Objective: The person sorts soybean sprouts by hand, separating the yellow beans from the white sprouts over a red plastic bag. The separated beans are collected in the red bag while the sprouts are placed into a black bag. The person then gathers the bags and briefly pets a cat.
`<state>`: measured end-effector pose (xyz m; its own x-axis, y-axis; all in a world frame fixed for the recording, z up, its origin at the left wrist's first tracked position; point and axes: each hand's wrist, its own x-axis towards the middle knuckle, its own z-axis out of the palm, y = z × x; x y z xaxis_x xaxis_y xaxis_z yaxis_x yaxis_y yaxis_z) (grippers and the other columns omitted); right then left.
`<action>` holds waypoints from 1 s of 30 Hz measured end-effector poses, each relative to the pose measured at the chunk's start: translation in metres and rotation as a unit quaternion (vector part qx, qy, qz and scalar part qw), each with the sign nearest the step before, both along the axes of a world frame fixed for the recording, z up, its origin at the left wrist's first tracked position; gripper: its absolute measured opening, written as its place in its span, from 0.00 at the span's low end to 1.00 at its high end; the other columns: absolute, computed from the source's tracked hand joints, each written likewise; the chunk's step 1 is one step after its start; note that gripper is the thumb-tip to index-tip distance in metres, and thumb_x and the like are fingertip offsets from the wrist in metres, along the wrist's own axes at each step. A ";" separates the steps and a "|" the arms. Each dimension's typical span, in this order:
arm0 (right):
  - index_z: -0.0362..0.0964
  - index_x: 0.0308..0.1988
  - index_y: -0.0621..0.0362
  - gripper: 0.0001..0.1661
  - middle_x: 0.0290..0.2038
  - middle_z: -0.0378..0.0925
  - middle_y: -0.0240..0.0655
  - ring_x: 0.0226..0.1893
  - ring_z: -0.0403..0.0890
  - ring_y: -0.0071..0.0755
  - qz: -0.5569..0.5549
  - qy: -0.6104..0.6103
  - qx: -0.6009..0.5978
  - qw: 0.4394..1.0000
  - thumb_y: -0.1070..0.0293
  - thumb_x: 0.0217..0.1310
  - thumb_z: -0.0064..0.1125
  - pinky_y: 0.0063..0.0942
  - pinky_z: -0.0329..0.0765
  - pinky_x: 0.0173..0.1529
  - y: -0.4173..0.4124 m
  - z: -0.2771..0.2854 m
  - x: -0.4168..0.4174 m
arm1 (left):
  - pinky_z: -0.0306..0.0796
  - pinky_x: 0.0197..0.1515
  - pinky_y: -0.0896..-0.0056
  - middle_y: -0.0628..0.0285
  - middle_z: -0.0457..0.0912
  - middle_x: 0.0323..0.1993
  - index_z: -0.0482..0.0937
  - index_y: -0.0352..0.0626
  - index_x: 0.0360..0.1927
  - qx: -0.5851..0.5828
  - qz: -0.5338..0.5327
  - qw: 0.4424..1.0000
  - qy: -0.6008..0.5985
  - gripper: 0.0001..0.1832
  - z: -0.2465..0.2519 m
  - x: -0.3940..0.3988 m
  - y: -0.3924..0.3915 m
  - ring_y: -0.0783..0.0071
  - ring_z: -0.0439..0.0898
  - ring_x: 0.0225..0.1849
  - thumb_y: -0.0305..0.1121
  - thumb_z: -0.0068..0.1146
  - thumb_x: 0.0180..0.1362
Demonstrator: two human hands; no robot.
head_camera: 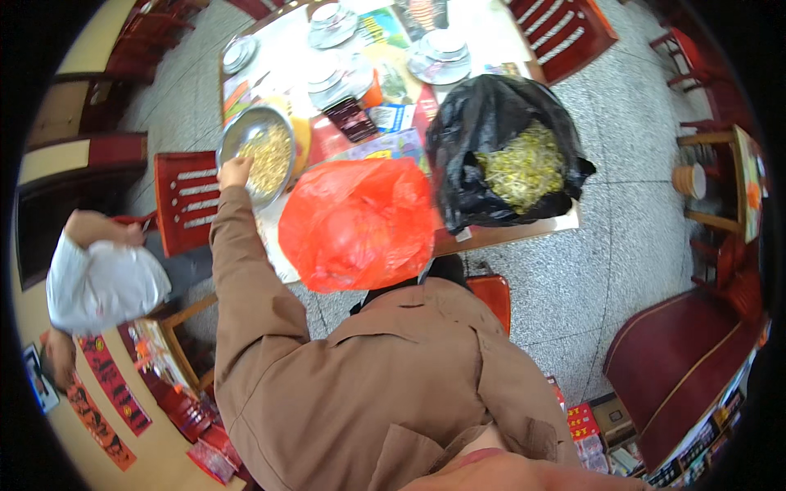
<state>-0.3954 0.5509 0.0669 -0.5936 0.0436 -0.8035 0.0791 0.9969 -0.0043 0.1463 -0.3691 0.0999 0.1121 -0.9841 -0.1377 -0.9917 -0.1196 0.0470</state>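
Observation:
My left hand (235,172), in a brown sleeve, is at the near left rim of a metal bowl (232,141). Its fingers look curled; whether they grip the rim or a few sprouts I cannot tell. Pale yellow bean sprouts (268,161) lie inside the bowl. An orange-red plastic bag (359,224) with a crumpled mouth sits right before me at the table edge. To its right, an open black plastic bag (457,147) holds a large heap of bean sprouts (525,169). My right hand is out of view.
On the table (491,236) are a smartphone (351,118) and stacked dishes (439,55). Red chairs (187,202) stand around it. At the left is another person in a white top (104,285). Red boxes (580,420) are behind me on the right.

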 end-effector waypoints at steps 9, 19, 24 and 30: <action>0.72 0.54 0.67 0.26 0.50 0.77 0.52 0.53 0.76 0.58 -0.042 -0.016 -0.034 0.998 0.59 0.63 0.57 0.48 0.70 0.59 0.013 0.005 0.038 | 0.77 0.45 0.57 0.58 0.88 0.33 0.89 0.54 0.37 -0.202 -0.054 0.978 -0.015 0.15 0.006 0.022 -0.007 0.55 0.86 0.40 0.51 0.63 0.55; 0.72 0.54 0.68 0.29 0.51 0.77 0.53 0.54 0.76 0.57 -0.024 -0.026 -0.004 0.999 0.54 0.65 0.57 0.46 0.70 0.60 0.064 0.003 0.031 | 0.75 0.40 0.76 0.67 0.84 0.33 0.83 0.41 0.39 -0.130 -0.134 0.808 0.559 0.05 0.088 -0.221 0.208 0.81 0.79 0.33 0.30 0.62 0.64; 0.72 0.55 0.68 0.30 0.51 0.77 0.53 0.54 0.76 0.57 0.073 -0.022 0.025 0.997 0.52 0.66 0.57 0.46 0.70 0.61 0.056 -0.026 -0.026 | 0.69 0.55 0.58 0.52 0.74 0.47 0.71 0.34 0.53 0.000 -0.184 0.844 0.503 0.39 0.114 -0.320 0.318 0.59 0.74 0.51 0.52 0.74 0.48; 0.67 0.58 0.66 0.35 0.54 0.73 0.51 0.58 0.71 0.55 0.186 0.322 -0.493 0.787 0.61 0.57 0.70 0.44 0.66 0.63 -0.364 0.052 -0.100 | 0.69 0.52 0.73 0.65 0.78 0.45 0.75 0.37 0.50 0.107 -0.008 0.712 0.694 0.18 0.102 -0.370 0.311 0.77 0.75 0.48 0.38 0.63 0.64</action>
<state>-0.4954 0.1870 0.1191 -0.7160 -0.6850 0.1343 -0.5521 0.4380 -0.7094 -0.2234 -0.0584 0.2018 -0.2890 -0.9236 -0.2517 -0.0078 -0.2606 0.9654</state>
